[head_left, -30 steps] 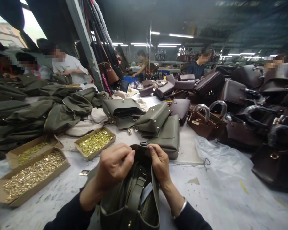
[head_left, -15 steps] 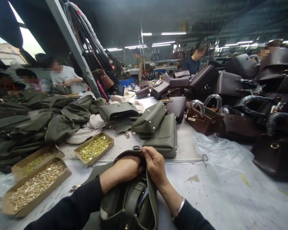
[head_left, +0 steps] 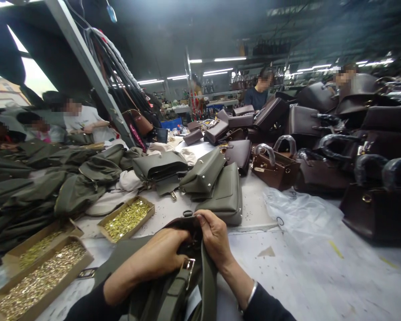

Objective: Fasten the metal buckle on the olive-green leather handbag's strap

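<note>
Both hands grip an olive-green handbag [head_left: 173, 285] at six o'clock: the left hand [head_left: 163, 252] pushes into its mouth, fingers curled closed and hidden; the right hand [head_left: 215, 236] pinches its rim. Cardboard boxes of brass fittings [head_left: 127, 218] lie at nine o'clock.

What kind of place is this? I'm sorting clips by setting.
Most likely a handbag workshop: heaps of olive-green leather bags, rows of dark brown handbags, and cardboard trays of small brass fittings beside the left hand and right hand.
</note>
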Tool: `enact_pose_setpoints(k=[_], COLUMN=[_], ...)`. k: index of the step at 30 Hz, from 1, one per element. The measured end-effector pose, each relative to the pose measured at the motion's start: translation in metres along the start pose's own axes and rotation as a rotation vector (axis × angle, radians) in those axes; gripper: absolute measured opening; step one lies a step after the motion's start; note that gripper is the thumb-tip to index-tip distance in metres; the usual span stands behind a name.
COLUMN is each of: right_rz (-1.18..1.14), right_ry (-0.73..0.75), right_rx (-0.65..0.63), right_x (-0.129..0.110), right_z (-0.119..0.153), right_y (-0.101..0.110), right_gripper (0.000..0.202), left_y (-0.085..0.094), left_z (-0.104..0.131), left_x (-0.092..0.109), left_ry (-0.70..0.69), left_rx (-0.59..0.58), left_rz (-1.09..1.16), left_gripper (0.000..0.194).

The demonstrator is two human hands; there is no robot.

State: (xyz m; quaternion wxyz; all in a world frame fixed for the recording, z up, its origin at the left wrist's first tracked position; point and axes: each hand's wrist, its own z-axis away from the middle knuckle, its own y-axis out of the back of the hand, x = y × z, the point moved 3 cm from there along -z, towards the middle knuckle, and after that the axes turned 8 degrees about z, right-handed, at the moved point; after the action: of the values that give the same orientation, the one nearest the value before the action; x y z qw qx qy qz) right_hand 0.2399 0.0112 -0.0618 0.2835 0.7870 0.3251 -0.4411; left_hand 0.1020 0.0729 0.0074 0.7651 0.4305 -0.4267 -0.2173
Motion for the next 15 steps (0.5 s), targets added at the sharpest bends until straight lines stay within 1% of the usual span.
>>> enact_pose_setpoints(k=[2,4,6,8,10,12,15], right_rz=[-0.014,-0.024,-0.032,-0.041,-0.044,-0.024,0.064], right_ry=[-0.013,-0.027,-0.025,0.016,0.086,0.137,0.161], right_rx=[0.017,0.021,-0.003,-0.050,-0.087,-0.091,-0.082], right_x=[0.000,0.000,-0.001,-0.002,-0.005,-0.007,-0.010], right_z=[0.000,-0.001,0.000,0.000,0.001,0.003,0.005], right_y=[0.002,0.002,0.002,0.000,-0.001,-0.001,0.000], right_gripper=[0.027,0.027,0.025,0.023,0.023,0.023,0.023], left_y=[0.003,0.002,-0.003,-0.007,-0.011,-0.012,-0.012], left_z=[0.012,0.023,0.032,0.038,0.040,0.040,0.040], left_x=[0.005,0.007,0.004,-0.003,-0.010,-0.014,-0.013], left_ry=[-0.026,-0.092,-0.155,-0.174,-0.164,-0.152,-0.155], left_rx=[0.089,0.195,0.283,0.349,0.389,0.413,0.405], left_rz=[0.014,0.052,0.094,0.138,0.184,0.221,0.297], left_gripper=[0.014,0.009,0.014,0.018,0.017,0.014,0.010])
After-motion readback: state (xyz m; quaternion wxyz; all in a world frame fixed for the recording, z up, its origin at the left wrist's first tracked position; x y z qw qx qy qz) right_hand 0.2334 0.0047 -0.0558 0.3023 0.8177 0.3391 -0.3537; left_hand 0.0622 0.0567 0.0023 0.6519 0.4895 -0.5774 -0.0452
